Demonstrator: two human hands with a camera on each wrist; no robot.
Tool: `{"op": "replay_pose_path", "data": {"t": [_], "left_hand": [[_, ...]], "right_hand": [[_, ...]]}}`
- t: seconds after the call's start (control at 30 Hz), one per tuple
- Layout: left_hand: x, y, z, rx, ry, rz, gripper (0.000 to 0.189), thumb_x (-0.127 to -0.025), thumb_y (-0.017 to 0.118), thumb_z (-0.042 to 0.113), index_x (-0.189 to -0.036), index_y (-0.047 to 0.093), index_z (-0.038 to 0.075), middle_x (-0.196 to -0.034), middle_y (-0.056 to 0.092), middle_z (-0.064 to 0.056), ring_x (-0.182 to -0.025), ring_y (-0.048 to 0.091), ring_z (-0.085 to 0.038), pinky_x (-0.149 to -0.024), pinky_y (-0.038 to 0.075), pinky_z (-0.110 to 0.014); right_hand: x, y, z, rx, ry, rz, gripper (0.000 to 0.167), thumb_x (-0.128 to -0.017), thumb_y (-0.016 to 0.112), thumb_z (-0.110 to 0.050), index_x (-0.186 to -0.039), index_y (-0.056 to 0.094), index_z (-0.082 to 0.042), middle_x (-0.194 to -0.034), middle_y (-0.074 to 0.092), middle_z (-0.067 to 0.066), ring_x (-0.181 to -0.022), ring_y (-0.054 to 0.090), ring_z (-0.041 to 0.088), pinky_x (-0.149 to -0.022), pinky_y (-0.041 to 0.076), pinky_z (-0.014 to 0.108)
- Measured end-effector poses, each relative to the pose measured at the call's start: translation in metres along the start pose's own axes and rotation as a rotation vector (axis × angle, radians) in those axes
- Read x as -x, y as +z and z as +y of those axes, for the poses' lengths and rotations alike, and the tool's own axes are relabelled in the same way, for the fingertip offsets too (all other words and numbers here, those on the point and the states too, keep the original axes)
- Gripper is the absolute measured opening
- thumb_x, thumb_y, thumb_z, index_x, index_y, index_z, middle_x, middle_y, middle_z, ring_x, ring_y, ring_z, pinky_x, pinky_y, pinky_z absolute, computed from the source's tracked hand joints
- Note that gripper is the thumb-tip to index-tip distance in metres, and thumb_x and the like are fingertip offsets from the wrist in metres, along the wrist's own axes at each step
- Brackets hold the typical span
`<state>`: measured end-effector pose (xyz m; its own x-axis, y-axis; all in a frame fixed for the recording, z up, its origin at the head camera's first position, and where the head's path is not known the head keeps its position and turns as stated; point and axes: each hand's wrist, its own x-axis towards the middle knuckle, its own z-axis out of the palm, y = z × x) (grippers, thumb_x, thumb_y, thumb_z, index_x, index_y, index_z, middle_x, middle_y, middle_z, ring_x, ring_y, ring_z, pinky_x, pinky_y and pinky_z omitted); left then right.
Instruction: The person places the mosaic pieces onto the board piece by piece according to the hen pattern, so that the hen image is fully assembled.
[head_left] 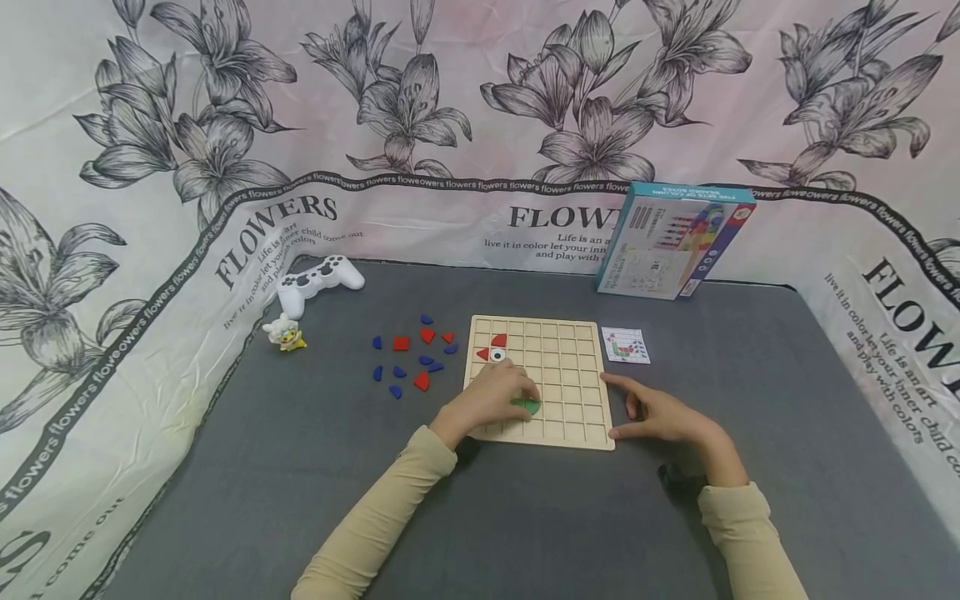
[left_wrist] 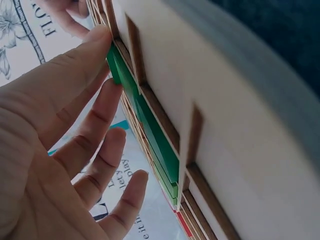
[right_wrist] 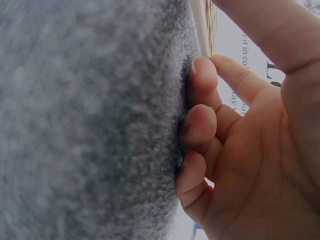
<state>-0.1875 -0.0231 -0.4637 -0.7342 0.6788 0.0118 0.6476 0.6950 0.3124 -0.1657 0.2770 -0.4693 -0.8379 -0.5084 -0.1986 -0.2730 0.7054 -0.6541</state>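
Left grip (head_left: 498, 390) pinching a green piece (head_left: 531, 407) on the board (head_left: 576, 367), toward its near edge, right grip (head_left: 667, 417) spread — thumb and forefinger touching the board's right edge, card (head_left: 626, 346) near its far-right corner

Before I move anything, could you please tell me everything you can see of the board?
The board is thin, pale and wood-like, roughly square, with raised ridges forming a grid of square cells. It lies flat on the table. Two red pieces and a round eye sit near its far left corner; the left hand covers part of it, pinching a green piece. The right hand touches its right edge.
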Motion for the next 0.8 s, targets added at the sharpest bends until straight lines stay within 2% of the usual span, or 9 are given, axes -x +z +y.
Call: {"op": "replay_pose_path", "data": {"t": [0.3, 0.8], "left_hand": [[0.0000, -0.0008, 0.0007, 0.039, -0.018, 0.014, 0.026, -0.073, 0.077, 0.036, -0.097, 0.072, 0.027, -0.095, 0.065, 0.012, -0.090, 0.049, -0.010, -0.077, 0.039, -0.027], [0.0006, -0.0012, 0.0018, 0.008, -0.023, 0.006, 0.029, -0.072, 0.077, 0.039, -0.098, 0.073, 0.027, -0.094, 0.064, 0.013, -0.091, 0.049, -0.010, -0.078, 0.040, -0.029]], "right_hand": [[-0.0010, 0.0000, 0.0004, 0.013, -0.003, 0.000, 0.086, -0.073, 0.077, -0.037, -0.143, 0.032, -0.013, -0.080, 0.046, 0.002, -0.062, 0.039, 0.010, -0.053, 0.033, 0.023], [-0.0007, -0.0005, 0.0010, 0.002, 0.007, -0.008, 0.087, -0.073, 0.077, -0.039, -0.143, 0.032, -0.015, -0.081, 0.046, 0.002, -0.061, 0.039, 0.010, -0.053, 0.033, 0.023]]}}
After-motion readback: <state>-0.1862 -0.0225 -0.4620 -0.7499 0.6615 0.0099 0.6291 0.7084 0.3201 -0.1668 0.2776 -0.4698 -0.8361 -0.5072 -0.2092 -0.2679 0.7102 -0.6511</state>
